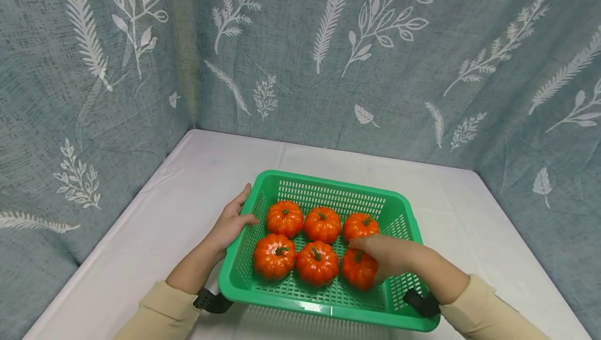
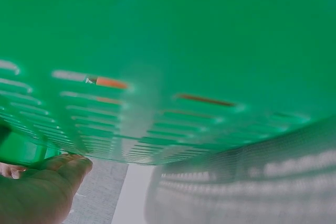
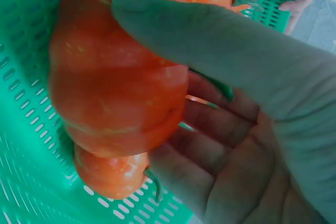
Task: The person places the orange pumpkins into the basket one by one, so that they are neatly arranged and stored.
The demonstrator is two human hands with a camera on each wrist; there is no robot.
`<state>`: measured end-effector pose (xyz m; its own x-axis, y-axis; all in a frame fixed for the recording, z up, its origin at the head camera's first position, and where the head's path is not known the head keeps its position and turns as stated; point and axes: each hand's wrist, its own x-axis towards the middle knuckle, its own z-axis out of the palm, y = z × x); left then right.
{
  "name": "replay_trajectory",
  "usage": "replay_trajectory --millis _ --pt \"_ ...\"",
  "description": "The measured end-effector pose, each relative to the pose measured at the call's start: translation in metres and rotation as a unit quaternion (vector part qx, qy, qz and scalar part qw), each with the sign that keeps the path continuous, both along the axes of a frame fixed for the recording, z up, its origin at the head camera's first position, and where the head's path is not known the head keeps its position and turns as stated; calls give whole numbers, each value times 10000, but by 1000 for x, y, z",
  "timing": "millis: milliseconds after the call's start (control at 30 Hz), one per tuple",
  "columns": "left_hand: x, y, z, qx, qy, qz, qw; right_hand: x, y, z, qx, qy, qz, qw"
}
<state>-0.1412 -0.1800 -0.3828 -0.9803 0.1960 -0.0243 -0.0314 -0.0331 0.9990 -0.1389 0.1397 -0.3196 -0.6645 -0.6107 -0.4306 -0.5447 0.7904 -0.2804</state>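
Observation:
A green plastic basket (image 1: 352,313) with slotted walls holds several small shiny orange pumpkins with green stems, in two rows of three. My left hand (image 1: 230,225) grips the basket's left rim, thumb over the inner side and fingers outside. In the left wrist view the basket wall hides part of that hand (image 2: 47,190). My right hand (image 1: 396,256) reaches inside and holds the front right pumpkin (image 1: 358,272). The right wrist view has the thumb on one side of this pumpkin (image 3: 115,93) and fingers on the other. Behind it sits the back right pumpkin (image 1: 360,225).
The basket stands on a table with a white cover (image 1: 225,157). Blue-grey curtains (image 1: 291,95) with white leaf prints hang along the back and both sides. Dark straps (image 1: 213,301) sit at both wrists, close to the basket's outer left wall and inside its right end.

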Motion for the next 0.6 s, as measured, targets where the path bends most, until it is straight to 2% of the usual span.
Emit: replay_trajectory --millis 133,267,600 --pt "0 0 1 -9 -41 12 10000 1 -2 -1 133 78 -117 9998" --pt "0 1 1 -11 -22 14 10000 1 -5 -2 40 117 -174 9998" --pt "1 0 2 -24 15 14 10000 1 -6 -3 98 174 -156 9997"
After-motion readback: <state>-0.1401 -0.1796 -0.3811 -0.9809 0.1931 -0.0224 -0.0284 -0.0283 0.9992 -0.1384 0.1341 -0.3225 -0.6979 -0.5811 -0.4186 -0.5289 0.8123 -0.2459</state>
